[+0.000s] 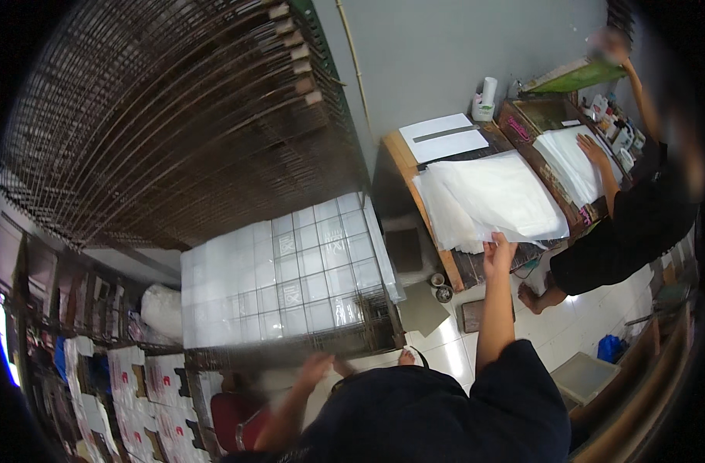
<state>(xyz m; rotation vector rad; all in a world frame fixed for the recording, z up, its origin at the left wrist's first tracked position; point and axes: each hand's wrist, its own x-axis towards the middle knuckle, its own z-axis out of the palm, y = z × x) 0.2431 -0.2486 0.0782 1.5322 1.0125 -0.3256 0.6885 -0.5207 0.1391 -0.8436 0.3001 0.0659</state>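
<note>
My right hand (500, 253) reaches to the near corner of a loose stack of thin white sheets (499, 193) on a dark-topped wooden table. Its fingers are closed on the edge of the top sheet. Blurred by motion, my left hand (315, 369) is low beside the near edge of a wire drying rack (352, 320), and its fingers cannot be made out. Across that rack shelf lie translucent white sheets (237, 282) with small printed marks, under the wire grid.
More rack shelves (175, 116) are raised overhead at left. At right a co-worker (630, 239) rests one hand on a white stack (565, 158) and holds up a green-framed screen (572, 77). A red chair (241, 420) stands at lower left. Small cans (443, 293) sit below the table.
</note>
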